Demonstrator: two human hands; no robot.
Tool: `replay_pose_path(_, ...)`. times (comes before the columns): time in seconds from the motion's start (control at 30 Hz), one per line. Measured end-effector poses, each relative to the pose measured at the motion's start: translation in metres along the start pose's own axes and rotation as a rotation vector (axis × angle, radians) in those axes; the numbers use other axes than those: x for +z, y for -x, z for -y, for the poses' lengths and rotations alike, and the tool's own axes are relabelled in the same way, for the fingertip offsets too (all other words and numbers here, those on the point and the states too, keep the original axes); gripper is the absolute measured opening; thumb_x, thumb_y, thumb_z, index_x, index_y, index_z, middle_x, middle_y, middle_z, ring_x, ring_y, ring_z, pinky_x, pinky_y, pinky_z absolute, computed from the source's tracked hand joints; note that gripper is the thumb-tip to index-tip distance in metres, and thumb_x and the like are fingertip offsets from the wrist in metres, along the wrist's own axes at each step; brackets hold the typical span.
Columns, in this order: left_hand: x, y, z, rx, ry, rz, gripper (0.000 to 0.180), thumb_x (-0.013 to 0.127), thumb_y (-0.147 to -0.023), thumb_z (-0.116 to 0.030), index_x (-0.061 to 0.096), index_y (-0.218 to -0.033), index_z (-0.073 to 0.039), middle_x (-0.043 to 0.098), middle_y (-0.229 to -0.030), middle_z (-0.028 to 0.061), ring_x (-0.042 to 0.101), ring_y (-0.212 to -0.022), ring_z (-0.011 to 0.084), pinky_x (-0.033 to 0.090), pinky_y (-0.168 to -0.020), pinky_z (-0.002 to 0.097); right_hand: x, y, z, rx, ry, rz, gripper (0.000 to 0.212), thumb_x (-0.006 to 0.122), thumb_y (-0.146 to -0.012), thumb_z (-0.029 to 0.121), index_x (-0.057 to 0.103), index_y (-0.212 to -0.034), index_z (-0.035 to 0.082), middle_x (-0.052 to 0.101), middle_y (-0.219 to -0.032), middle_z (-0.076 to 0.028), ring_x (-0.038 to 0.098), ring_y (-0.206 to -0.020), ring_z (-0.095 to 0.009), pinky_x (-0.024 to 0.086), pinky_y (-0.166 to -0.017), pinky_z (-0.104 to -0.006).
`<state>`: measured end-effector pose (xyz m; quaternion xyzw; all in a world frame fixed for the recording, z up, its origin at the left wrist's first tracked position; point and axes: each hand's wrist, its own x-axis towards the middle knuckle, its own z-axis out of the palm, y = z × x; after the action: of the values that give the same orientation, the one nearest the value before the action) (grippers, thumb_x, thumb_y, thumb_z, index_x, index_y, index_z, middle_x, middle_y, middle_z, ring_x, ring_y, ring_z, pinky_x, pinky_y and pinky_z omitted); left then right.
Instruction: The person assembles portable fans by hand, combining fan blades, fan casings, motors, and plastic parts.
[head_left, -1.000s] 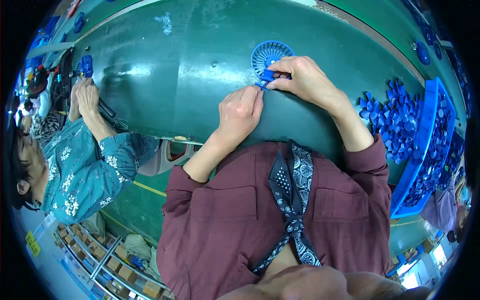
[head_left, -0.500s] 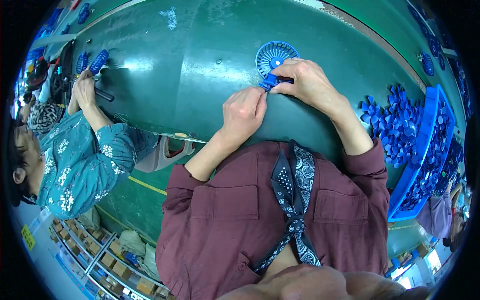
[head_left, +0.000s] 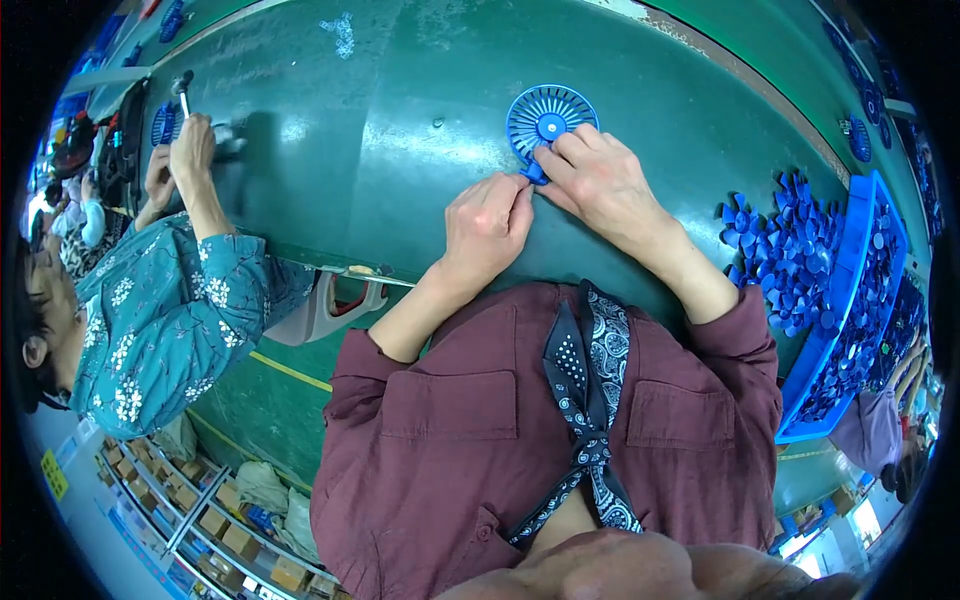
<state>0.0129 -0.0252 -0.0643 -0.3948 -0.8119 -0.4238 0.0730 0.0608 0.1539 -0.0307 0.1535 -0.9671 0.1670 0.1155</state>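
Observation:
A round blue fan grille (head_left: 528, 108) with radial slats and a pale centre lies on the green bench in front of me. At its near edge is a small blue plastic part (head_left: 535, 175), mostly covered by my fingers. My left hand (head_left: 485, 225) is closed, pinching the near end of that part between thumb and forefinger. My right hand (head_left: 605, 185) is curled over the part from the right, its fingertips overlapping the grille's near rim. The right thumb and fingers close on the part's other side; its full shape is hidden.
Loose blue fan blades (head_left: 790, 250) are heaped at my right, against a blue plastic bin (head_left: 850, 270) holding more blue pieces. At the left, a co-worker in a flowered sleeve (head_left: 215, 275) raises a hammer-like tool (head_left: 182, 90). Clear plastic scraps (head_left: 342, 35) lie farther back.
My right hand has rolled forward over the blue part and now hides more of it. The grille has shifted slightly left. The co-worker has raised a tool.

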Motion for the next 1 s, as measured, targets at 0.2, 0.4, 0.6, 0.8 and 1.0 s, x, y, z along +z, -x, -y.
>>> replay_pose_path(0.2,-0.024,-0.009,-0.009,-0.039,0.146,0.088,0.011,0.064,-0.082,-0.002,0.064,-0.093,0.0,0.063,-0.09,0.0137,0.062,-0.077,0.0298,0.05,-0.068,0.0369,0.001,0.003,-0.01,-0.056,-0.023,-0.079,0.03,0.075,-0.069,0.022,0.061,-0.09,0.006,0.054,-0.083,-0.005,0.054,-0.082,-0.021,0.046,-0.067,-0.0333)
replay_pose_path(0.4,-0.059,-0.053,0.001,0.309,-0.019,0.251,0.039,0.071,-0.074,-0.005,0.066,-0.111,-0.013,0.059,-0.115,0.0081,0.054,-0.11,0.0286,0.043,-0.094,0.0471,-0.036,0.0,-0.013,0.042,-0.581,-0.049,0.023,0.075,-0.072,0.018,0.067,-0.085,0.001,0.061,-0.075,-0.012,0.059,-0.074,-0.029,0.049,-0.065,-0.0374)
replay_pose_path(0.6,-0.052,-0.068,-0.012,0.428,0.134,0.398,0.035,0.075,-0.072,-0.01,0.067,-0.105,-0.015,0.058,-0.1,0.0027,0.056,-0.097,0.0232,0.044,-0.092,0.0475,-0.051,0.002,-0.013,0.08,-0.767,0.127,0.026,0.075,-0.074,0.02,0.069,-0.089,-0.001,0.063,-0.073,-0.014,0.059,-0.068,-0.028,0.048,-0.065,-0.0373)
replay_pose_path(0.8,-0.037,-0.056,-0.009,0.306,0.523,0.426,0.03,0.072,-0.068,-0.003,0.069,-0.097,-0.003,0.061,-0.078,0.0075,0.059,-0.071,0.0234,0.046,-0.064,0.0346,-0.058,0.006,-0.012,0.145,-0.913,0.305,0.03,0.078,-0.074,0.022,0.07,-0.094,0.0,0.066,-0.081,-0.011,0.059,-0.075,-0.023,0.048,-0.071,-0.0352)
replay_pose_path(1.0,-0.044,-0.051,-0.024,0.219,0.502,0.362,0.026,0.074,-0.069,0.0,0.07,-0.094,-0.005,0.055,-0.077,0.0057,0.056,-0.067,0.0195,0.045,-0.061,0.0318,-0.071,0.009,-0.008,0.07,-0.899,0.219,0.044,0.078,-0.076,0.03,0.066,-0.106,0.0,0.066,-0.091,-0.013,0.061,-0.085,-0.025,0.047,-0.077,-0.0343)
